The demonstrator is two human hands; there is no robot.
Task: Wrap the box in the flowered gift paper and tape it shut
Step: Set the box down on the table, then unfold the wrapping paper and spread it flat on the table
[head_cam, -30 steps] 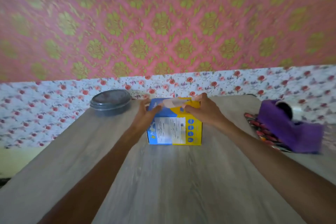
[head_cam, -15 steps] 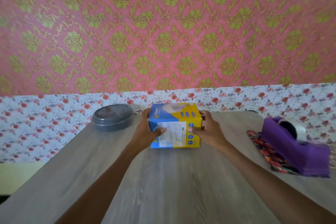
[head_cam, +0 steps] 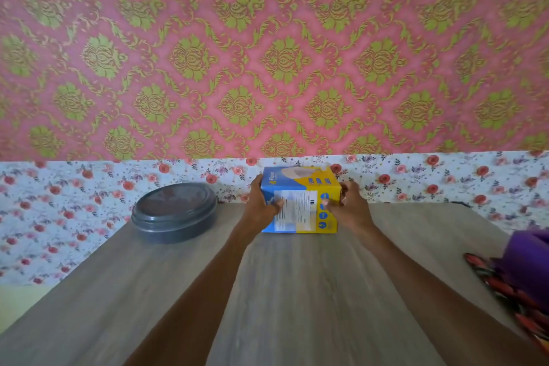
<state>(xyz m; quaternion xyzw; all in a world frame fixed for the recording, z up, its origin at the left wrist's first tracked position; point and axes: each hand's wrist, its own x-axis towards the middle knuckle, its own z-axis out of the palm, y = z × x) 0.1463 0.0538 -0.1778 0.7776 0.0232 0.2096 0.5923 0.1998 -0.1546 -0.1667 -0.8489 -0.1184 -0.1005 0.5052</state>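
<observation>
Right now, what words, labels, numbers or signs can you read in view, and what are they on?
Nothing is sharp enough to quote.
Top of the blue and yellow cardboard box: white brand mark, blurred.
Its white label: fine print and barcode, too small.
The round blue pictograms beside it: unreadable.
The grey round lidded tin: no text seen.

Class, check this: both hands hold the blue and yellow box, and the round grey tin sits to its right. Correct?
No. The head view shows the round grey tin to the left of the box, not the right. The left hand and right hand do hold it.
</observation>
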